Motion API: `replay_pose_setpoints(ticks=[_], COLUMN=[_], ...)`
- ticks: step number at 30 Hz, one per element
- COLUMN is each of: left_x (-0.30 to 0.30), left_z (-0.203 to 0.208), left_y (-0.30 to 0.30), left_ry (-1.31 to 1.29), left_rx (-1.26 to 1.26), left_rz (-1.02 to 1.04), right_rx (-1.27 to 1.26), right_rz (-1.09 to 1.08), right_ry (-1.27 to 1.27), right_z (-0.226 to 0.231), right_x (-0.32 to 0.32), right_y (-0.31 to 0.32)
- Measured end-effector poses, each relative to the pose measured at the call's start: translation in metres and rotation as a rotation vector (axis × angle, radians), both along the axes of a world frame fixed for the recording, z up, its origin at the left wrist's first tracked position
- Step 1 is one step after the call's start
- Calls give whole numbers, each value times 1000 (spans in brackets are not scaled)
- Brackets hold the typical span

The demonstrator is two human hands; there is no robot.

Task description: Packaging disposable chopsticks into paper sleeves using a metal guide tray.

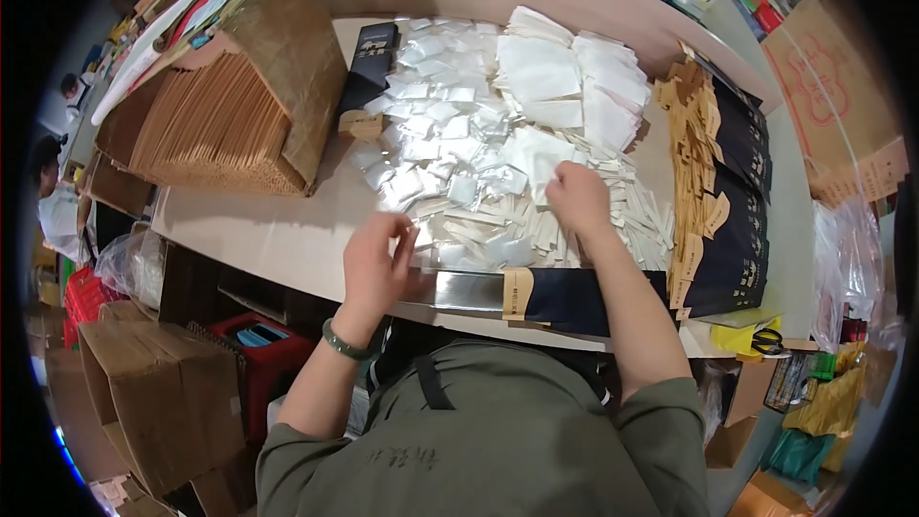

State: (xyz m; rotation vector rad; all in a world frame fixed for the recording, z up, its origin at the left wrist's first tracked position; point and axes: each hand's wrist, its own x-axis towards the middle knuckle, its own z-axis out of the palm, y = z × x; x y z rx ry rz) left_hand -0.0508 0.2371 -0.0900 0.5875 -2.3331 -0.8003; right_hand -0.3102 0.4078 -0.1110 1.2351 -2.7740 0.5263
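Observation:
My left hand (376,262) is at the near left edge of the spread of small packets. Its fingers are bent toward the thumb beside clear and white packets; what they hold, if anything, is hard to make out. My right hand (580,199) is closed at the edge of a white paper napkin (536,159), with the fingertips partly hidden. Clear, shiny square packets (461,126) cover the middle of the table. Narrow white paper sticks or sachets (639,213) lie around and below my right hand. Behind it, white napkins (538,67) are stacked in two overlapping rows.
A large carton (321,86) full of brown folded cardboard stands at the left. Dark blue sleeves with tan ends (742,172) overlap along the right side. Another dark sleeve (584,297) lies at the table's near edge. Scissors (767,342) are at the lower right; open cartons (158,402) stand lower left.

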Motion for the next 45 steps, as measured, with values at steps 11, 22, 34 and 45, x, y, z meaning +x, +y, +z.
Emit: replay_pose_setpoints(ticks=[11,22,34,45], left_x=[-13,8,-57,-66], left_z=[-26,-16,-26,-21], left_y=[-29,-13,-60,-55], left_ry=[-330,-397,-236,-423], left_rx=[13,71,31,-13], left_rz=[-121,-50,42,160], right_rx=[-224,-290,-645,-837], right_rz=[470,287,57,70], right_ry=[-869,-1297,-1385,-1523], right_z=[82,64,26,-4], right_x=[76,67,69,62], right_y=[-25,-8,35,53])
